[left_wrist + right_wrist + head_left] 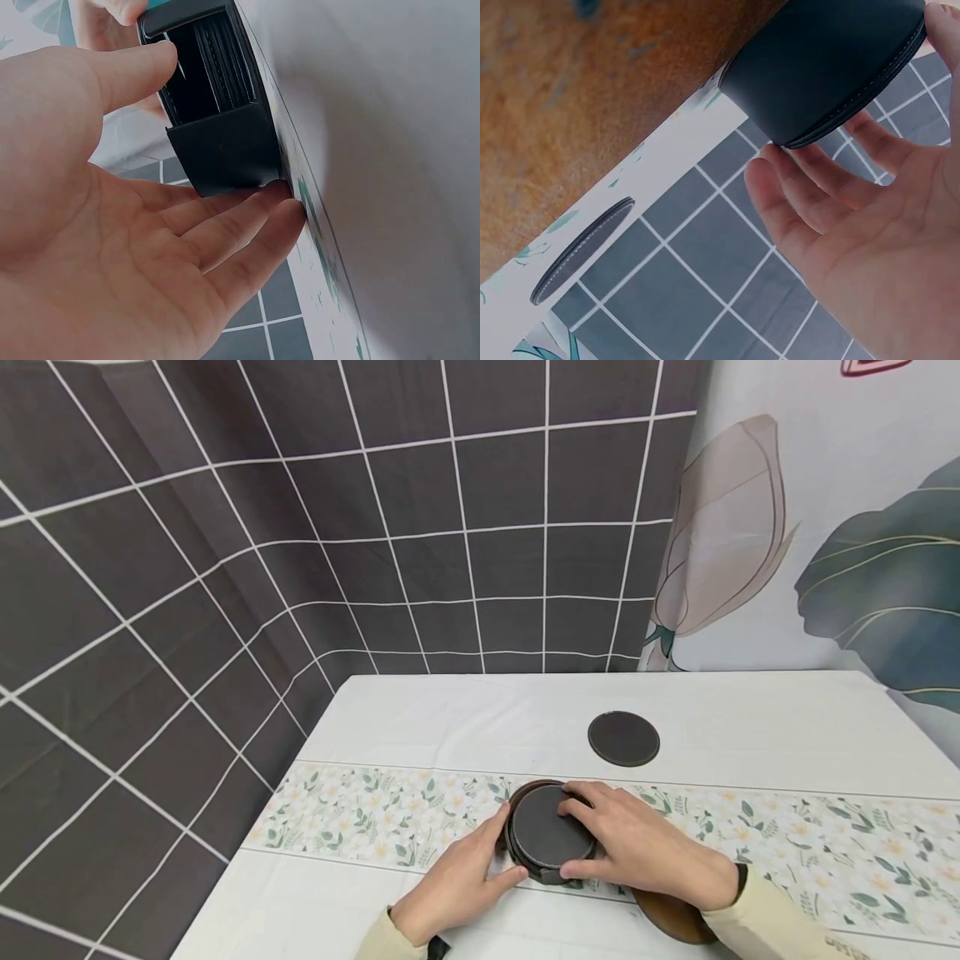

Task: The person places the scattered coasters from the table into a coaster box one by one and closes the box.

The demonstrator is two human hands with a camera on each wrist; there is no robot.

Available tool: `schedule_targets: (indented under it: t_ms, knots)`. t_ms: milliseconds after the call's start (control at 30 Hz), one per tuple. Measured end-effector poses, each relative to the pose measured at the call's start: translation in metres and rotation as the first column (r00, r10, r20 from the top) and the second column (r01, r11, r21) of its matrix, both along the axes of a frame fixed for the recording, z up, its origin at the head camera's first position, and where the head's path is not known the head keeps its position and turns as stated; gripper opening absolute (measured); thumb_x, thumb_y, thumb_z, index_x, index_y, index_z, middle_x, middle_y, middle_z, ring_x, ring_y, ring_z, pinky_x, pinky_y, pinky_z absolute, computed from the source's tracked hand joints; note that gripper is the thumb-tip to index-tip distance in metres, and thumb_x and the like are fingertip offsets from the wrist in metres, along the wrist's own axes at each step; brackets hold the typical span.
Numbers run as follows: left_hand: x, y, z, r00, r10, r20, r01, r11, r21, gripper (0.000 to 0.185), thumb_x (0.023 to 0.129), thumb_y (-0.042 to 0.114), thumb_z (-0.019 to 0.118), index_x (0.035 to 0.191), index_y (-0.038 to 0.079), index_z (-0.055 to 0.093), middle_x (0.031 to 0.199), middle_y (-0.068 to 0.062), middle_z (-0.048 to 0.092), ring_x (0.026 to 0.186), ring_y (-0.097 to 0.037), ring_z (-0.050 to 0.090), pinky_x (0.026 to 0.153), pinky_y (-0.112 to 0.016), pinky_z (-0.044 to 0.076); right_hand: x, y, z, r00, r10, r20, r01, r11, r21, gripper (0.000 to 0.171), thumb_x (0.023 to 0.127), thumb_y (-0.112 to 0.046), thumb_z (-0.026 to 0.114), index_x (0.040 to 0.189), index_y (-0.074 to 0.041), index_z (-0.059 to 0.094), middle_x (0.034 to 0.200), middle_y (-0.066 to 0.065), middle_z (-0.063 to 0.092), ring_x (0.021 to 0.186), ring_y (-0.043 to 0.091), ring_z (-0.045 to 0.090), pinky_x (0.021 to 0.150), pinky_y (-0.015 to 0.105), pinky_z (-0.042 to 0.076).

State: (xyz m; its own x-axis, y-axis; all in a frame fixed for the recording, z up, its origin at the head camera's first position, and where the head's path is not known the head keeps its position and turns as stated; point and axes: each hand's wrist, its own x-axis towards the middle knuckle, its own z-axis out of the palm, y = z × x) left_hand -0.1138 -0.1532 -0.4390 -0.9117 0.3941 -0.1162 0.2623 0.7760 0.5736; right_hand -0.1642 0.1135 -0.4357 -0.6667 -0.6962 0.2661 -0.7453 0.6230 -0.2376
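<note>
— While I have both hands on it, tell me where the coaster holder [545, 839] sits from your side.

— On the flowered band of the tablecloth [360, 814], near the front edge of the table. Your left hand [457, 885] cups its left side, fingers nearly straight, thumb against the wall by the open slot; the left wrist view shows the stacked coasters [225, 64] edge-on through that slot.

— And my right hand [645, 847]?

— It lies over the top and right side, fingers bent round the rim, thumb at the front. A grip, though a light one.

— What worries me is the slot. If I tip the holder toward it, I'd judge the stack could slide out.

— Agreed. Your left hand only braces, so a lift would hang on the right alone.

— Anything close by?

— A single coaster [623, 738] lies flat farther back, well apart. A brown wooden piece [667, 914] sits under your right wrist; your sleeve could drag it.
</note>
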Motion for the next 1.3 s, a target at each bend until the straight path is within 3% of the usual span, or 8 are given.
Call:
schedule_targets:
  t_ms: [200,467,667,1300]
  knots:
    - [0.0002,0.0003,0.0003,1.000,-0.003,-0.012,0.003,1.000,0.003,0.084,0.101,0.046,0.063,0.164,0.010,0.021,0.164,-0.011,0.035,0.147,-0.030,0.041,0.117,-0.049,0.042,0.0005,-0.0004,0.0012,1.000,0.009,-0.004,-0.009,1.000,0.003,0.068,0.089,-0.077,0.054,0.120,-0.018,0.069,0.139,0.009,0.060,0.123,0.029,0.059,0.096,0.052,0.054]
    - [-0.0002,-0.0001,0.0003,1.000,-0.001,-0.006,0.001,1.000,0.003,0.084,0.101,0.045,0.063,0.164,0.010,0.021,0.164,-0.012,0.036,0.147,-0.030,0.042,0.117,-0.049,0.042,-0.0006,-0.0007,-0.0004,0.996,0.050,-0.070,-0.049,0.999,0.011,0.053,0.091,-0.071,0.058,0.104,-0.021,0.071,0.116,-0.003,0.066,0.108,0.019,0.057,0.086,0.045,0.055]
    - [0.0001,0.0001,0.0006,1.000,-0.004,-0.007,0.004,1.000,0.006,0.084,0.101,0.045,0.063,0.164,0.009,0.022,0.164,-0.013,0.036,0.147,-0.031,0.042,0.117,-0.049,0.042,-0.0003,-0.0004,-0.0023,0.995,0.061,-0.076,-0.059,0.998,0.023,0.047,0.092,-0.069,0.057,0.097,-0.025,0.071,0.109,-0.006,0.068,0.105,0.019,0.054,0.081,0.043,0.055]
    - [0.0005,-0.0001,0.0000,1.000,0.016,0.006,-0.016,1.000,0.007,0.084,0.100,0.047,0.063,0.164,0.011,0.023,0.164,-0.010,0.035,0.148,-0.030,0.041,0.118,-0.050,0.041,-0.0006,0.0000,0.0004,0.996,0.084,-0.023,-0.082,0.994,0.074,0.045,0.097,-0.066,0.054,0.100,-0.025,0.072,0.115,-0.004,0.067,0.113,0.022,0.053,0.086,0.046,0.055]
